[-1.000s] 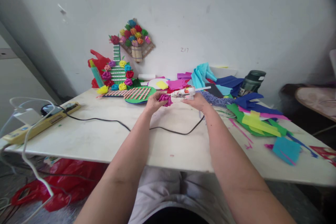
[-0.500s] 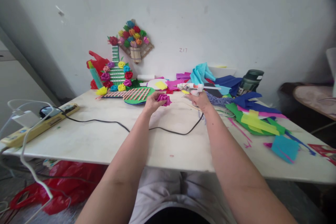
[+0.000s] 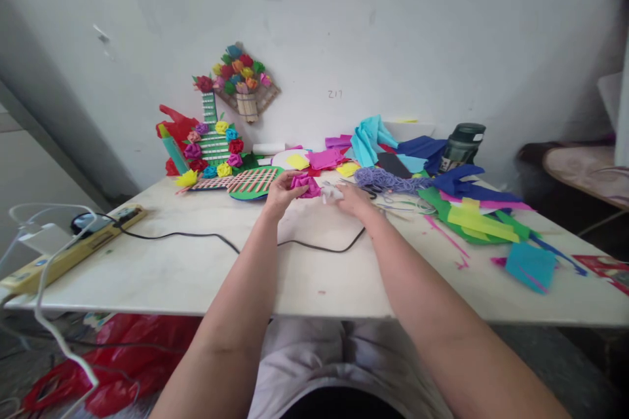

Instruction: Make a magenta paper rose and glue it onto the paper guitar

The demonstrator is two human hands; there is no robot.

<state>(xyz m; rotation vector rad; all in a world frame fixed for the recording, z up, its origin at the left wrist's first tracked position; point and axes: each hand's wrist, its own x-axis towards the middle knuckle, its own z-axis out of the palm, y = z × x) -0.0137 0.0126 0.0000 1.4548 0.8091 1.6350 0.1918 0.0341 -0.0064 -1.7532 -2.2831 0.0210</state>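
My left hand (image 3: 282, 194) grips a magenta paper flower (image 3: 305, 186) between thumb and fingers, above the table's middle. Just to its right, my right hand (image 3: 352, 198) is closed around a white glue gun (image 3: 331, 192), blurred by motion and partly covered by my fingers. The gun's front end is against or very near the flower; I cannot tell whether they touch. A black cord (image 3: 322, 248) runs over the table toward my right wrist. Right behind my left hand lies a green guitar-shaped piece (image 3: 255, 183) with a lattice of thin pinkish strips.
At back left stands a flower-trimmed guitar craft (image 3: 215, 137); a flower basket craft (image 3: 247, 105) hangs on the wall. Purple yarn (image 3: 388, 180), coloured paper sheets (image 3: 479, 222) and a dark green bottle (image 3: 462, 146) occupy the right. A yellow power strip (image 3: 73, 252) lies on the left.
My right hand has brought the glue gun left and down to the magenta flower. My left hand still holds the flower, in nearly the same place. The view has shifted slightly.
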